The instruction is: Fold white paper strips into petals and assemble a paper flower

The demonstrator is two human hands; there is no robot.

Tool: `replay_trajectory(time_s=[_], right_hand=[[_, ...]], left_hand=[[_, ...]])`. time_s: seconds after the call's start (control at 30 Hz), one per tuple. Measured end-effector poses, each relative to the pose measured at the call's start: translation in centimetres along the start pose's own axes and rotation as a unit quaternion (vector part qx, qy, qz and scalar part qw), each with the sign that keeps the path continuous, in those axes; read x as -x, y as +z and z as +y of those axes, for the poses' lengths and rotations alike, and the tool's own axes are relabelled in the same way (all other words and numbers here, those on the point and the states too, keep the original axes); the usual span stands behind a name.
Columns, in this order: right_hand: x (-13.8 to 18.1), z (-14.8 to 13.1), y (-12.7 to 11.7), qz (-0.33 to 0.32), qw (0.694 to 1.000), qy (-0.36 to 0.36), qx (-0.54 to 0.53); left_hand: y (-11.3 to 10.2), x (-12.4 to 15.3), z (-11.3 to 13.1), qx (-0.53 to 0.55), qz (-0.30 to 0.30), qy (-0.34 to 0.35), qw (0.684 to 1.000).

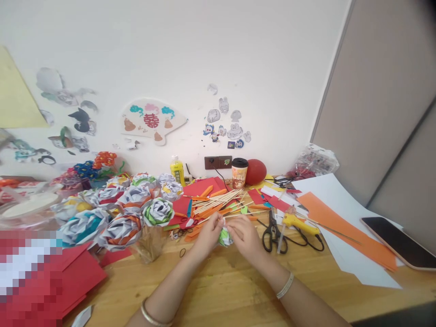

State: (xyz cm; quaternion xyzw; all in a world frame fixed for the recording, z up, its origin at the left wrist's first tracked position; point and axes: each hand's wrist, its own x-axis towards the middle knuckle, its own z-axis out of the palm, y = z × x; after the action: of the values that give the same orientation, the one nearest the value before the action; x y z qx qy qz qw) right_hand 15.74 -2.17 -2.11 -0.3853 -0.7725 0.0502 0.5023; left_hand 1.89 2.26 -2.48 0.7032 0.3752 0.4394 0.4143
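Note:
My left hand and my right hand meet over the wooden table, fingers pinched together on a small green and white paper flower held between them. Much of the flower is hidden by my fingers. Just beyond my hands lies a heap of thin wooden sticks on red and orange paper. A finished green and white paper rose sits to the left of my left hand.
Several paper roses crowd the left. Black scissors and a yellow glue gun lie right of my hands. Orange paper, white sheets and a phone are far right. Red paper lies front left. A cup and a bottle stand by the wall.

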Motion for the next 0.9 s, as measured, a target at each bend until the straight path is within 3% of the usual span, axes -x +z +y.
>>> replay_trajectory(time_s=[0.1, 0.23, 0.6, 0.73, 0.9], right_hand=[[0.1, 0.1, 0.6, 0.029, 0.999, 0.019, -0.030], [0.3, 0.1, 0.8, 0.037, 0.999, -0.011, -0.033], [0.2, -0.5, 0.1, -0.034, 0.998, -0.050, 0.011], [0.1, -0.3, -0.2, 0.004, 0.999, -0.031, -0.009], [-0.4, -0.4, -1.2, 0.021, 0.998, -0.056, -0.036]], left_hand=[[-0.1, 0.0, 0.0, -0.001, 0.029, -0.002, 1.000], [-0.1, 0.0, 0.3, -0.014, 0.050, 0.001, 0.999], [-0.2, 0.1, 0.1, -0.002, 0.015, -0.005, 1.000], [-0.4, -0.3, 0.0, 0.041, 0.026, -0.017, 0.999], [-0.6, -0.4, 0.4, 0.107, 0.037, -0.040, 0.993]])
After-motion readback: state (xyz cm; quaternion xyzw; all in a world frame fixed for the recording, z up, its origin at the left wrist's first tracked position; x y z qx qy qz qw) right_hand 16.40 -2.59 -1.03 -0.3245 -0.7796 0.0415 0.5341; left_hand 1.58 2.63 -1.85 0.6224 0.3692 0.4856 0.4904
